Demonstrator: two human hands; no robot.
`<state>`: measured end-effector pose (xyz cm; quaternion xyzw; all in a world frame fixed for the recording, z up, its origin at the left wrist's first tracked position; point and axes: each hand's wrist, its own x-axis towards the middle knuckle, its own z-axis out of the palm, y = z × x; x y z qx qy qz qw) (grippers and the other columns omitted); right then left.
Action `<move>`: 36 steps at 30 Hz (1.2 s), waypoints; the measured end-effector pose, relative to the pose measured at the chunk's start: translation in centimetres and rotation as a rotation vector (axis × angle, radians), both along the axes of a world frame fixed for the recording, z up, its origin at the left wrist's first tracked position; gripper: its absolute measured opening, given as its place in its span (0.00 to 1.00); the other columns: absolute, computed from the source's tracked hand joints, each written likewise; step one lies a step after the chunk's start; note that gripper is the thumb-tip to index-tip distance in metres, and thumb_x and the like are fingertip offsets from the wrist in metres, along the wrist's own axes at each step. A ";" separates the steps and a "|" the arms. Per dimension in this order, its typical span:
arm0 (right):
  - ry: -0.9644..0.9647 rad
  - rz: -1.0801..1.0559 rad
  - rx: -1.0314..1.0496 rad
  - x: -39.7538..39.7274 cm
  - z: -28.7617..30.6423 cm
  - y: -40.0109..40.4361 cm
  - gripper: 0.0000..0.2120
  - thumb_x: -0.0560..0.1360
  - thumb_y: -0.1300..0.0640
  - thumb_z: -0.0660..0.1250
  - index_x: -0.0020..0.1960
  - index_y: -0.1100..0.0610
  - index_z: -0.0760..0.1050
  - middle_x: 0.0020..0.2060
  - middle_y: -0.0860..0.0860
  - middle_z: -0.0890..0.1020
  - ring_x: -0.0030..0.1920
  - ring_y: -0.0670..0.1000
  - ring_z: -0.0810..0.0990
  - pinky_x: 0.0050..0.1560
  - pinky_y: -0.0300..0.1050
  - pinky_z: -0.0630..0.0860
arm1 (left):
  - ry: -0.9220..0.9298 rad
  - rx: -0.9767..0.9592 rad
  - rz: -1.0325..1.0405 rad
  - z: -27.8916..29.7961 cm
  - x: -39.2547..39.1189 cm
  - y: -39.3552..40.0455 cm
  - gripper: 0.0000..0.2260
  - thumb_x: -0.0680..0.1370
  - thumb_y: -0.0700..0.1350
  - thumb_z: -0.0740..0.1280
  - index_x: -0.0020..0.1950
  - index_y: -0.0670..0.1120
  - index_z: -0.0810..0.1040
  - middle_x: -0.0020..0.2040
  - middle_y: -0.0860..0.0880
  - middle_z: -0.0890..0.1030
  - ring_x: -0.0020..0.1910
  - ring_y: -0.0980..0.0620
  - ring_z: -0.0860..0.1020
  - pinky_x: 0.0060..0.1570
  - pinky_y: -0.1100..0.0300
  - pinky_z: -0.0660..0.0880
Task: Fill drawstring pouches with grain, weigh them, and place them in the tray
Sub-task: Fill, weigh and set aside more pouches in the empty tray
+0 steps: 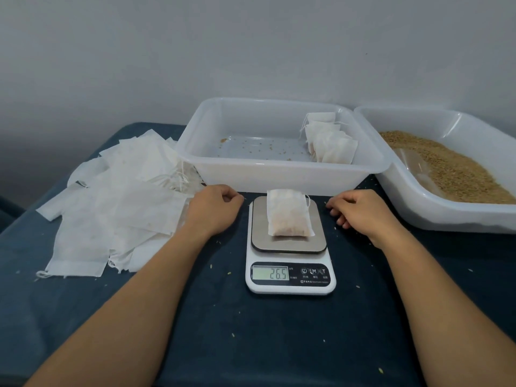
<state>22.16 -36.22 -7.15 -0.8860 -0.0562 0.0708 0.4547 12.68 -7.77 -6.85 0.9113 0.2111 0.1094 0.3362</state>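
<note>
While idle, both hands [213, 208] [360, 209] loosely curled.

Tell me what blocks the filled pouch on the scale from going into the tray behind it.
Nothing visible does. The filled white fabric pouch lies on the scale's steel platform; the open white plastic tray sits directly behind, its left floor bare apart from stray grains.

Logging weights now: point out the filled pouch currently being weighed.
The filled pouch on the scale, alone between both hands; the other filled pouches lie in the tray.
</note>
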 end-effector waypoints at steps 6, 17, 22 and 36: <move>-0.225 0.049 -0.073 -1.0 0.7 0.9 0.12 0.80 0.43 0.67 0.47 0.47 0.85 0.37 0.41 0.84 0.37 0.40 0.81 0.41 0.38 0.73 | -0.007 -0.014 -0.016 -0.2 0.1 0.3 0.08 0.80 0.53 0.67 0.50 0.54 0.84 0.41 0.58 0.82 0.40 0.60 0.76 0.36 0.70 0.63; -0.314 0.341 -0.114 -1.8 2.9 5.3 0.11 0.81 0.41 0.64 0.53 0.43 0.83 0.39 0.36 0.83 0.41 0.40 0.79 0.46 0.43 0.75 | -0.088 -0.122 -0.043 -0.4 0.3 0.1 0.07 0.80 0.52 0.69 0.42 0.55 0.81 0.35 0.57 0.80 0.38 0.60 0.77 0.37 0.64 0.69; -0.275 0.347 -0.127 -2.2 3.4 5.8 0.06 0.78 0.46 0.71 0.43 0.46 0.79 0.23 0.39 0.70 0.29 0.43 0.69 0.42 0.48 0.74 | -0.151 -0.187 -0.048 -0.1 0.2 -0.6 0.08 0.79 0.53 0.70 0.42 0.54 0.81 0.34 0.56 0.79 0.36 0.58 0.77 0.39 0.62 0.71; -0.697 0.270 0.240 -5.1 13.1 2.8 0.06 0.75 0.47 0.75 0.43 0.39 0.80 0.59 0.39 0.74 0.50 0.44 0.76 0.41 0.32 0.72 | -0.204 -1.043 -0.538 6.1 -1.6 -7.8 0.30 0.70 0.58 0.76 0.69 0.49 0.75 0.61 0.45 0.83 0.60 0.46 0.83 0.60 0.52 0.80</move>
